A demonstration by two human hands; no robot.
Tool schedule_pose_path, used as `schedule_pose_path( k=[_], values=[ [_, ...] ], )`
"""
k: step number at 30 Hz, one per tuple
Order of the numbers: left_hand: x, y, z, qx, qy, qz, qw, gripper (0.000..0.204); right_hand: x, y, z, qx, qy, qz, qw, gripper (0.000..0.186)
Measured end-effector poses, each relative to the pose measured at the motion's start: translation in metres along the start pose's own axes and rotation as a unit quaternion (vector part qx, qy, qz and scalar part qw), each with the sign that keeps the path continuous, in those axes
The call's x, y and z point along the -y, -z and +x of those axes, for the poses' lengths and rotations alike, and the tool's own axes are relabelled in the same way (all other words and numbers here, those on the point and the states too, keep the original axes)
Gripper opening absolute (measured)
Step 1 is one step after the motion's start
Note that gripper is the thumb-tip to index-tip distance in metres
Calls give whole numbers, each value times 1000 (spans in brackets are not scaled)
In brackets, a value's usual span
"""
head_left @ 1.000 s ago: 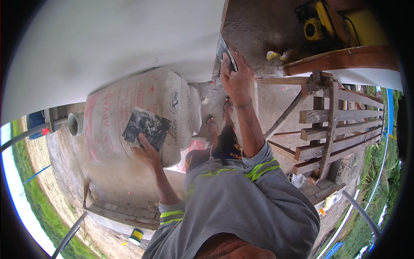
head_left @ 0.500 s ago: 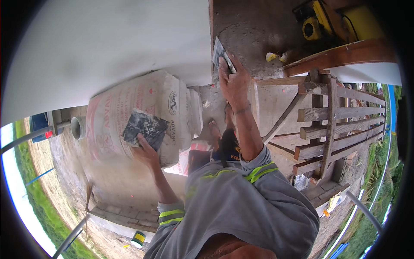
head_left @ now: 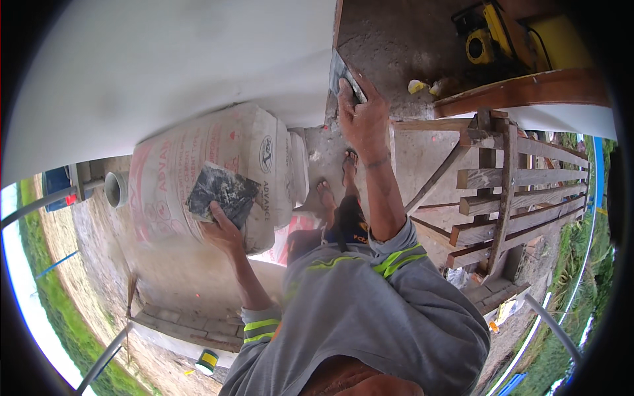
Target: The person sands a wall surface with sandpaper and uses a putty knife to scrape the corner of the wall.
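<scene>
My left hand (head_left: 223, 232) grips a dark, roughly square board (head_left: 224, 193) smeared with pale paste, its thumb lying over the near edge. The board is held above the stacked cement bags (head_left: 173, 173). Raised farther ahead, my right hand (head_left: 364, 125) is closed around a flat metal finishing trowel (head_left: 339, 71). The blade lies at the right edge of the white wall (head_left: 218, 59), where the doorway begins; it appears to touch that edge. My fingers partly cover the trowel's handle.
A slatted wooden frame (head_left: 508, 175) stands to the right. Beyond the opening sits a yellow and black machine (head_left: 489, 43), behind a brown wooden sill (head_left: 528, 92). A grey pipe end (head_left: 116, 189) is left of the bags. A small green and yellow can (head_left: 207, 362) stands at lower left.
My right hand and the trowel have shifted slightly right, and the blade now lies closer along the wall's edge. The left hand and board have barely moved. My feet show more clearly.
</scene>
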State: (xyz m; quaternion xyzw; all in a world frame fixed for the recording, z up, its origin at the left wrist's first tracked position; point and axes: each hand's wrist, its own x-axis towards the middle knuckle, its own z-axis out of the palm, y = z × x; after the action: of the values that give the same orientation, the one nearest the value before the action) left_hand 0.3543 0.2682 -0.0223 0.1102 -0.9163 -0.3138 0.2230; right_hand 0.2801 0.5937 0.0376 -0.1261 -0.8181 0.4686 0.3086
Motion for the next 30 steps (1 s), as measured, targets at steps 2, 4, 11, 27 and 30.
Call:
schedule_pose_path(
  k=[2, 4, 11, 27, 30],
  values=[
    [0, -1, 0, 4, 5, 2, 1000, 48, -8, -1, 2, -11, 40, -4, 999, 26],
    [1, 0, 0, 6, 12, 5, 1000, 48, -8, 1, 3, -5, 44, -10, 999, 26],
    [1, -1, 0, 1, 7, -2, 1000, 47, -4, 7, 6, 5, 67, -40, 997, 35],
    [6, -2, -3, 19, 27, 12, 999, 43, -6, -1, 0, -6, 29, -26, 999, 34],
    [2, -2, -2, -10, 0, 7, 1000, 47, -9, -6, 0, -39, 70, 5, 997, 34]
  ],
)
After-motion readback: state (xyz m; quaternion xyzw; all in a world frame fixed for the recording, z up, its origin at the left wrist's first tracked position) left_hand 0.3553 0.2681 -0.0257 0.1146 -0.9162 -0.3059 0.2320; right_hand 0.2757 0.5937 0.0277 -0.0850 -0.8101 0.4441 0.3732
